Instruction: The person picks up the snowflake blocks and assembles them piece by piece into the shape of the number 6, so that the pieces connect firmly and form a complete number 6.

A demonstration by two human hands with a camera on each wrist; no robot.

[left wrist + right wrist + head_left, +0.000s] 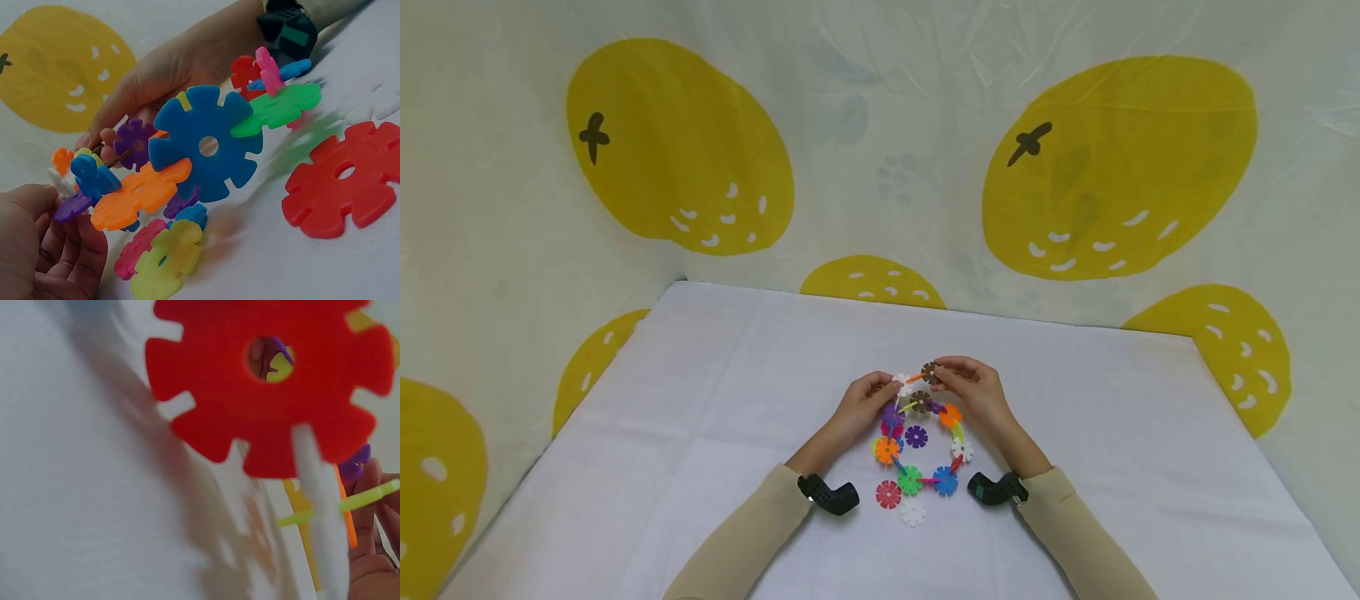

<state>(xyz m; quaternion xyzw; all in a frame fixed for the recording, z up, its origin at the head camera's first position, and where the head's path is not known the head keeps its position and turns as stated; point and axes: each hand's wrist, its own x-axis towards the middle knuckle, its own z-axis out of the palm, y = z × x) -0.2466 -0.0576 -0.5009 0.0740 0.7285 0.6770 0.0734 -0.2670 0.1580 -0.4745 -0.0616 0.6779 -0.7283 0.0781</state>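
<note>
A ring-like chain of notched plastic discs, slotted together in many colours, lies between my hands in the head view. At its far left my left hand [863,406] pinches a white disc [902,384] between thumb and fingers. An orange disc [915,377], seen edge-on, bridges from there to a brown disc [931,372], which my right hand [979,392] pinches. Just below sits another brown disc [921,402]. Close up in the left wrist view are a blue disc [181,140] and an orange disc [140,194]. A large red disc [219,419] blocks much of the right wrist view.
Loose on the white tabletop [737,350] are a purple disc [916,437] inside the ring, plus a red disc [888,494] and a white disc [913,512] in front of it. Behind the table hangs a pale curtain [887,217] with yellow fruit shapes.
</note>
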